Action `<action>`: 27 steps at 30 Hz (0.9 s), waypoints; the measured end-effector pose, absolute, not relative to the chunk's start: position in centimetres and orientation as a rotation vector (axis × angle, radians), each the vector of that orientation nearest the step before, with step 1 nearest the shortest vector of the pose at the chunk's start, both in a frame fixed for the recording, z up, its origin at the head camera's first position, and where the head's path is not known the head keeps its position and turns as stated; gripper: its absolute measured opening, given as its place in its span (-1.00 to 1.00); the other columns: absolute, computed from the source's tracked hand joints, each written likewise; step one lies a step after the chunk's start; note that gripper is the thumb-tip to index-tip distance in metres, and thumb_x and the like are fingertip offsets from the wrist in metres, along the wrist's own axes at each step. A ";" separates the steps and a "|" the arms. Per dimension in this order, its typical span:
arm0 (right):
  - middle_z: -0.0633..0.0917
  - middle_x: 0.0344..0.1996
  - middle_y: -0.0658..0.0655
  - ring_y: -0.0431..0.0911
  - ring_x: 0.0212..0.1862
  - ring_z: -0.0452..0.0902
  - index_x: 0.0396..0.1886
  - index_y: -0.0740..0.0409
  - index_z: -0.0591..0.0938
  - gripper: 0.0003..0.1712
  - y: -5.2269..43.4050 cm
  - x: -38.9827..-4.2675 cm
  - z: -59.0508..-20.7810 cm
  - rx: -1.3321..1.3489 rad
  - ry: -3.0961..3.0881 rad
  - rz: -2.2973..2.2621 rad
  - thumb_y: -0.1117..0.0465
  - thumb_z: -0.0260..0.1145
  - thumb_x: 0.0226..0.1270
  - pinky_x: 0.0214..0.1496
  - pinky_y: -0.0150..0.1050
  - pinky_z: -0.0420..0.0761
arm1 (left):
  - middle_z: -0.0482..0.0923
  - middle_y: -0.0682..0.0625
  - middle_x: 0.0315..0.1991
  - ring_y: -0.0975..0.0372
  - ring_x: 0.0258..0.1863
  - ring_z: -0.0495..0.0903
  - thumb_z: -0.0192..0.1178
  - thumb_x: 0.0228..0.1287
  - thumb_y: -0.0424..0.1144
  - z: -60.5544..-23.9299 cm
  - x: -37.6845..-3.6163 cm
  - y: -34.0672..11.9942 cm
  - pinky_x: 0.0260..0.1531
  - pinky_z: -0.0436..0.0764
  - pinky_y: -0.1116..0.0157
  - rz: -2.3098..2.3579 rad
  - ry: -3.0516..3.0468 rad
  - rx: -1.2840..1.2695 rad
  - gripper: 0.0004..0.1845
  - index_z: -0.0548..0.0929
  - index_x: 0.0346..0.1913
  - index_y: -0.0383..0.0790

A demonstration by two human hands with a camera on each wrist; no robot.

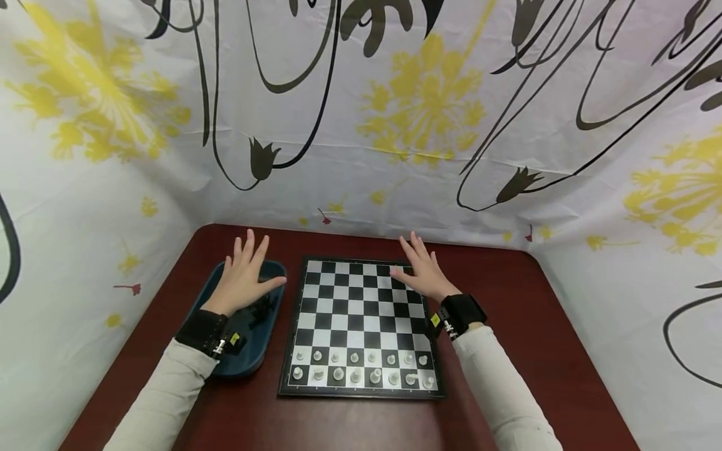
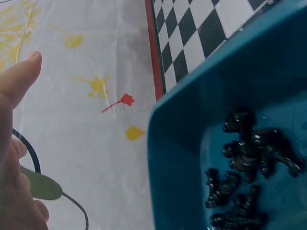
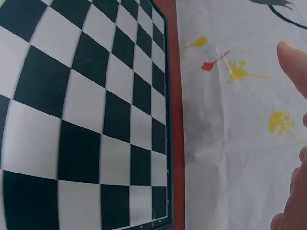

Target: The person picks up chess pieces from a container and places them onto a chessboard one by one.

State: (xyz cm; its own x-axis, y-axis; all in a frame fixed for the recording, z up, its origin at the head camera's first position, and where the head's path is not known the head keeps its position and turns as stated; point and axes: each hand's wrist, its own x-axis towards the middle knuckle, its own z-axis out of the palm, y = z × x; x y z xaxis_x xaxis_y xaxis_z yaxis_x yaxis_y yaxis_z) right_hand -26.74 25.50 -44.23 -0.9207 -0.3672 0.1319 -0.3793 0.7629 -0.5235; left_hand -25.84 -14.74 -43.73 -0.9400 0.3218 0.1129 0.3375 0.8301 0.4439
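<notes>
My left hand (image 1: 241,282) is held over the blue tray (image 1: 261,357), its fingers spread and nothing in them. Inside the tray lies a heap of black chess pieces (image 2: 254,148), partly covered by my wrist in the head view. Over the far right corner of the chessboard (image 1: 356,307), my right hand (image 1: 425,272) is spread and holds nothing. White chess pieces (image 1: 355,374) stand in two rows on the board's near side. The rest of the board's squares show bare, though my right hand and wrist overlap its right edge.
A dark red table (image 1: 316,426) carries the board and tray. Patterned white cloth (image 1: 338,207) rises behind the table and along both sides. Each wrist wears a black band with a small device.
</notes>
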 end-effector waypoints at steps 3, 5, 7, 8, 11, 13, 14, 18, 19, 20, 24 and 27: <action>-0.29 0.43 0.10 0.06 0.42 -0.43 0.44 -0.06 -0.12 -0.08 25.4 -26.1 -44.5 0.630 -2.919 0.869 -0.23 0.08 0.24 0.27 0.25 -0.37 | -0.60 -0.13 0.40 -0.10 0.34 -0.58 0.06 0.08 0.31 -44.0 -25.4 -15.2 0.13 -0.19 -0.31 -0.738 -2.967 -0.539 0.06 -0.29 0.43 -0.08; -0.28 0.43 0.08 0.02 0.43 -0.43 0.44 -0.05 -0.12 -0.08 25.1 -25.7 -44.4 0.616 -2.934 0.848 -0.19 0.11 0.24 0.29 0.23 -0.35 | -0.60 -0.13 0.40 -0.10 0.34 -0.57 0.07 0.09 0.29 -44.2 -25.0 -15.5 0.13 -0.18 -0.31 -0.747 -2.962 -0.537 0.05 -0.28 0.43 -0.10; -0.28 0.43 0.08 0.00 0.43 -0.44 0.44 -0.04 -0.12 -0.06 25.0 -25.4 -44.5 0.616 -2.947 0.852 -0.18 0.13 0.23 0.29 0.23 -0.34 | -0.59 -0.14 0.40 -0.11 0.34 -0.57 0.08 0.10 0.27 -44.3 -24.7 -15.7 0.13 -0.16 -0.31 -0.753 -2.963 -0.530 0.04 -0.28 0.43 -0.11; -0.28 0.43 0.08 -0.02 0.43 -0.45 0.44 -0.05 -0.13 -0.06 24.9 -25.3 -44.5 0.614 -2.958 0.843 -0.19 0.13 0.23 0.30 0.22 -0.34 | -0.58 -0.15 0.40 -0.12 0.34 -0.56 0.08 0.11 0.26 -44.4 -24.5 -15.9 0.12 -0.15 -0.31 -0.759 -2.961 -0.525 0.04 -0.27 0.43 -0.12; -0.27 0.43 0.10 -0.04 0.43 -0.45 0.44 -0.05 -0.12 -0.06 24.8 -24.9 -44.7 0.609 -2.970 0.830 -0.19 0.14 0.22 0.29 0.23 -0.32 | -0.58 -0.17 0.40 -0.12 0.34 -0.54 0.09 0.11 0.25 -44.9 -24.0 -16.1 0.12 -0.13 -0.31 -0.785 -2.959 -0.517 0.03 -0.27 0.42 -0.13; -0.25 0.43 0.11 -0.04 0.43 -0.43 0.44 -0.04 -0.10 -0.08 24.7 -24.7 -44.9 0.600 -2.966 0.825 -0.17 0.14 0.23 0.30 0.23 -0.31 | -0.57 -0.17 0.40 -0.13 0.34 -0.53 0.09 0.12 0.23 -45.2 -23.6 -16.2 0.12 -0.12 -0.32 -0.833 -2.955 -0.518 0.03 -0.27 0.42 -0.13; -0.24 0.43 0.12 -0.03 0.43 -0.42 0.44 -0.03 -0.08 -0.08 24.7 -24.5 -45.1 0.597 -2.962 0.825 -0.16 0.15 0.23 0.30 0.23 -0.30 | -0.56 -0.17 0.40 -0.14 0.34 -0.51 0.09 0.12 0.23 -45.4 -23.4 -16.2 0.11 -0.11 -0.32 -0.853 -2.952 -0.518 0.02 -0.26 0.43 -0.14; -0.18 0.43 0.13 0.03 0.43 -0.35 0.43 0.03 -0.01 -0.12 24.7 -23.8 -45.7 0.609 -2.940 0.836 -0.09 0.18 0.24 0.28 0.26 -0.28 | -0.50 -0.24 0.40 -0.22 0.34 -0.38 0.10 0.14 0.21 -46.0 -22.5 -16.5 0.10 -0.07 -0.32 -0.913 -2.961 -0.498 0.00 -0.20 0.42 -0.19; -0.17 0.43 0.14 0.05 0.43 -0.34 0.42 0.05 0.01 -0.12 24.7 -23.6 -45.9 0.616 -2.935 0.842 -0.07 0.19 0.23 0.28 0.27 -0.28 | -0.47 -0.26 0.40 -0.24 0.34 -0.33 0.10 0.14 0.21 -46.2 -22.2 -16.6 0.10 -0.07 -0.32 -0.921 -2.969 -0.485 -0.01 -0.19 0.42 -0.20; -0.15 0.43 0.16 0.07 0.43 -0.32 0.42 0.06 0.02 -0.13 24.7 -23.3 -46.2 0.617 -2.933 0.852 -0.06 0.20 0.23 0.27 0.28 -0.27 | -0.45 -0.28 0.40 -0.25 0.34 -0.28 0.09 0.14 0.21 -46.3 -22.0 -16.8 0.10 -0.06 -0.32 -0.936 -2.979 -0.473 -0.01 -0.19 0.42 -0.20; -0.11 0.42 0.22 0.15 0.41 -0.25 0.41 0.09 0.05 -0.14 25.5 -22.3 -47.8 0.578 -2.955 0.888 -0.03 0.22 0.22 0.25 0.31 -0.22 | -0.42 -0.29 0.41 -0.29 0.31 -0.14 0.09 0.14 0.21 -46.8 -20.9 -17.6 0.08 -0.07 -0.33 -1.031 -3.019 -0.410 0.01 -0.26 0.43 -0.13; -0.11 0.41 0.27 0.20 0.40 -0.22 0.41 0.10 0.04 -0.14 26.4 -21.5 -49.3 0.535 -2.980 0.926 -0.03 0.21 0.23 0.22 0.34 -0.18 | -0.45 -0.28 0.40 -0.31 0.29 -0.10 0.08 0.15 0.21 -47.1 -20.3 -18.4 0.06 0.00 -0.33 -1.065 -3.037 -0.363 0.02 -0.32 0.42 -0.09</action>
